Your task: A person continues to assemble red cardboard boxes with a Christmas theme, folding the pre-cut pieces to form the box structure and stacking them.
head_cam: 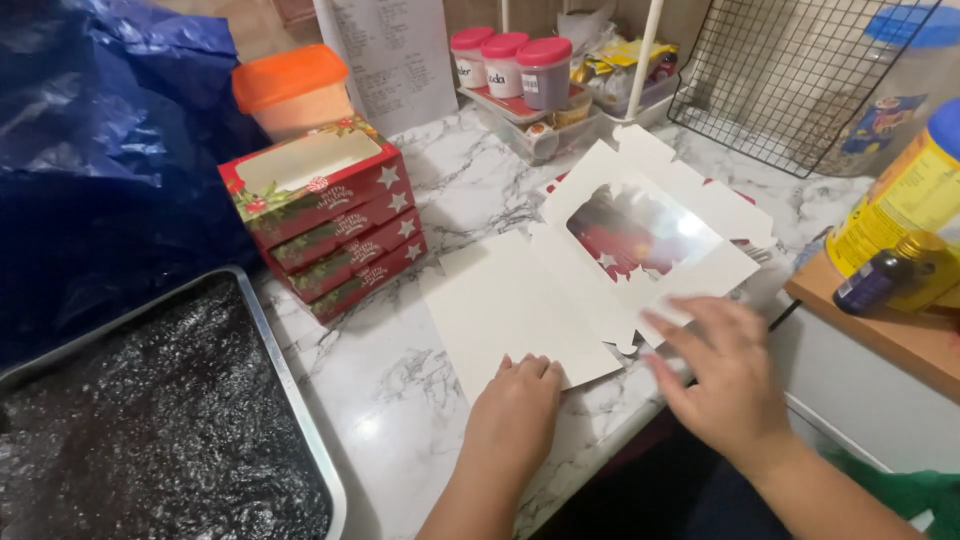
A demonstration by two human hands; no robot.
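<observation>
One head-worn camera looks steeply down and forward from close above the marble counter (400, 400); both hands enter from the bottom edge; the view reaches back to the wire rack (790, 80) at the wall; no second view

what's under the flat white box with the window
Through the flat white box's clear window, red printed card with stars shows; the rest underneath is covered. Left hand presses its near panel.
</observation>
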